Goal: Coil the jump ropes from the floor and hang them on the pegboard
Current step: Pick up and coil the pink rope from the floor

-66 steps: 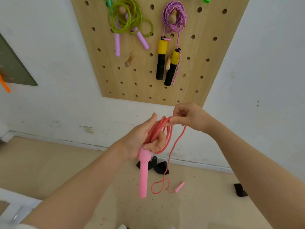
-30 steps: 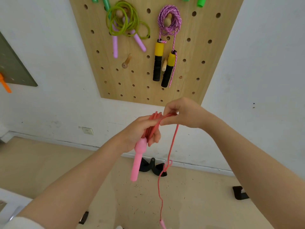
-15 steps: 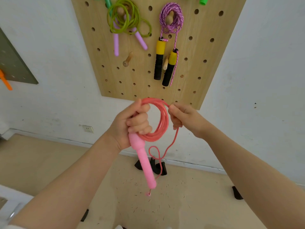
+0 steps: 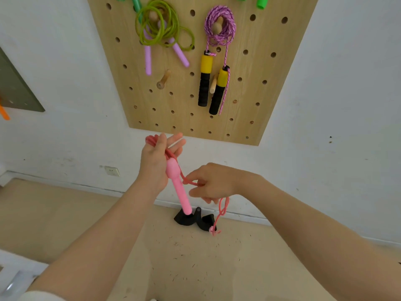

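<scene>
The left hand (image 4: pixel 155 164) has opened its fingers around the coil (image 4: pixel 152 141); the right hand (image 4: pixel 213 183) dropped lower, pinching the cord (image 4: pixel 191 182) beside the handle (image 4: pixel 179 185).

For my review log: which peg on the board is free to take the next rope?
On the light wooden pegboard, look between the coiled green rope and the yellow-and-black handles. The bare wooden peg juts out there, carrying nothing.
</scene>
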